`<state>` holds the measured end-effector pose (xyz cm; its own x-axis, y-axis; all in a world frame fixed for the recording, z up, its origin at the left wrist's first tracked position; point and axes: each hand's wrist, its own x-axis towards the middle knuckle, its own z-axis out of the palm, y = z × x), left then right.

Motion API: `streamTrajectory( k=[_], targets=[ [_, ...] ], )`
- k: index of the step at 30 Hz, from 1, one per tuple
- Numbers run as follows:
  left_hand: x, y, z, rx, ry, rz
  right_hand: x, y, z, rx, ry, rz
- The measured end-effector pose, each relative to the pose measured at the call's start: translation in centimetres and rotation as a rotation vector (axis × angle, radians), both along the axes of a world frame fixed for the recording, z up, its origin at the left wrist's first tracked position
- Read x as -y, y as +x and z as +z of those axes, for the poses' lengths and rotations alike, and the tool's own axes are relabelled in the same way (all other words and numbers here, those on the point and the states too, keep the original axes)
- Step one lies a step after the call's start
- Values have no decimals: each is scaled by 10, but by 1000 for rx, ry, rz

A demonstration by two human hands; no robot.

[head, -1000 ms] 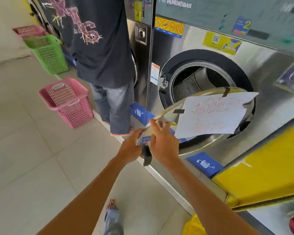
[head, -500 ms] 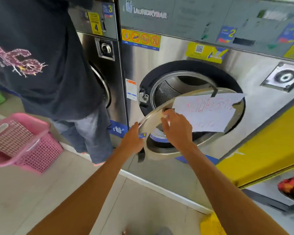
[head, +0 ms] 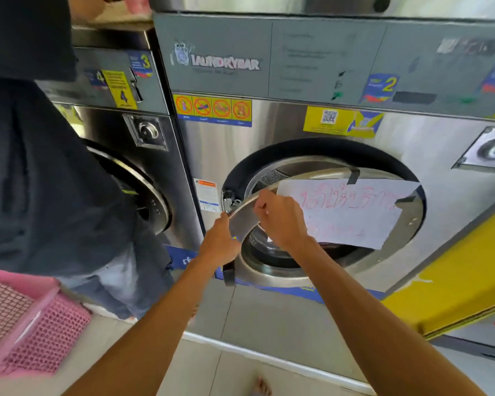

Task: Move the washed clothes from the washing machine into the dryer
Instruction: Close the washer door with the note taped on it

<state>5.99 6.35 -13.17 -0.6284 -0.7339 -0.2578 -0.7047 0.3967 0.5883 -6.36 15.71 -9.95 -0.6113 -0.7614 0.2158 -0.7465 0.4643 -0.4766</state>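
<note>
While both hands grip door (head: 409, 224), bystander (head: 40, 167) w/ pink basket (head: 35, 332) crowding left

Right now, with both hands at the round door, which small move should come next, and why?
Probably push the door the last bit shut. It stands slightly ajar, its edge close to the latch; the left hand and right hand already grip its rim.

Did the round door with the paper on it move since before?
Yes. The door has swung closer to the machine's black opening ring; the drum gap above it is narrower. Both hands, left and right, hold its rim.
</note>
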Motion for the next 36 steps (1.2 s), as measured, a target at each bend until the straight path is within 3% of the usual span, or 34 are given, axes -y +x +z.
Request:
streamTrajectory(
  k=[12, 21, 30, 36],
  targets=[
    [58, -78, 3, -98, -54, 24, 75, -60, -6, 34, 11, -98],
    [56, -99, -29, -166, 3, 68, 96, -71, -22, 14, -36, -123],
    [64, -113, -39, -128, -36, 49, 106, -63, -18, -11, -46, -157],
    [68, -95, -11, -48, -19, -2, 101, -57, -12, -1, 10, -159]
  ],
)
